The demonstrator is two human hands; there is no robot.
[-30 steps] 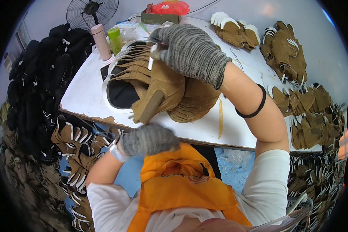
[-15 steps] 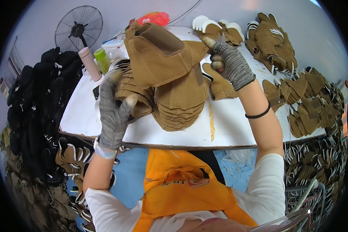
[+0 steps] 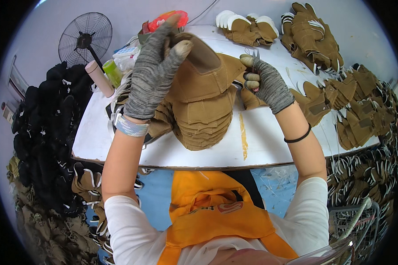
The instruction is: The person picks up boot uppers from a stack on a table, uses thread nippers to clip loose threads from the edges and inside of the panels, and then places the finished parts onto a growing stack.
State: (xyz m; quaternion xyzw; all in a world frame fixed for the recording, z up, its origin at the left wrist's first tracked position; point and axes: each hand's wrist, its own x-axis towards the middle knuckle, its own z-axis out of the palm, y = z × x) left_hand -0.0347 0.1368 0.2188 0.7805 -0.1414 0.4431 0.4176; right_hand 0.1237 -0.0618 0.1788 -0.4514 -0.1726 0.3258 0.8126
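A brown suede-like shoe upper (image 3: 197, 84) is raised over a stack of similar uppers (image 3: 203, 126) on the white table. My left hand (image 3: 152, 66), in a grey knit glove with bare fingertips, is at its far left edge; thumb and fingers are stretched apart, overlapping the piece. My right hand (image 3: 265, 81), gloved alike, is closed around small thread snips (image 3: 255, 54), whose pointed blades stick up past the fingers. Its thumb and fingertips lie at the upper's right-hand tip; whether they also pinch it is hard to see.
More brown uppers (image 3: 247, 31) with white edges lie at the back and along the right. A pink bottle (image 3: 99, 78), a green-capped bottle (image 3: 113, 73) and a red plastic bag (image 3: 169, 20) stand back left. A fan (image 3: 85, 40) and black piles (image 3: 44, 141) flank the table (image 3: 269, 141).
My left hand has moved up and right, from beside the stack to the raised upper's far left edge. The upper has shifted slightly right and down; my right hand has lowered slightly.
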